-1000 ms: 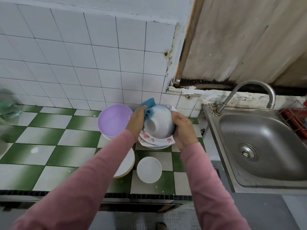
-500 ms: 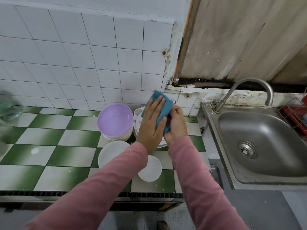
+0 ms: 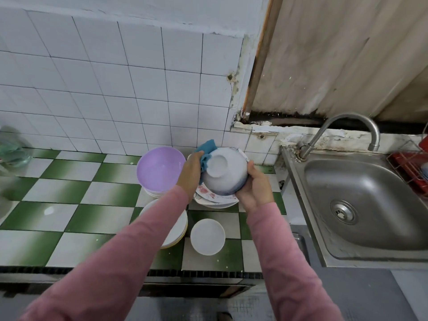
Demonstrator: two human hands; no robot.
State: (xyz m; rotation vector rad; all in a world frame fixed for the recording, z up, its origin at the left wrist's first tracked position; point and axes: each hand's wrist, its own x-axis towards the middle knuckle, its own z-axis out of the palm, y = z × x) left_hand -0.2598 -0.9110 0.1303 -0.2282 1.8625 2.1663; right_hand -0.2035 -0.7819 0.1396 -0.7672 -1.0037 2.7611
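Bowl being held foot-up in the air, just above the stack of flowered plates; hands both busy, right hand curling round its lower side and rim, left hand pinching a teal cloth against its flank. Probably drying the outside: worth turning it slowly under the cloth, pressing lightly, gripping firmly in case of slippery wet glaze, working low over the tabletop. Sitting on those green-and-white checked tiles: purple bowl, white bowl stack, small white dish. Lying to the right: steel sink with curved tap. Rising behind: white tiled wall.
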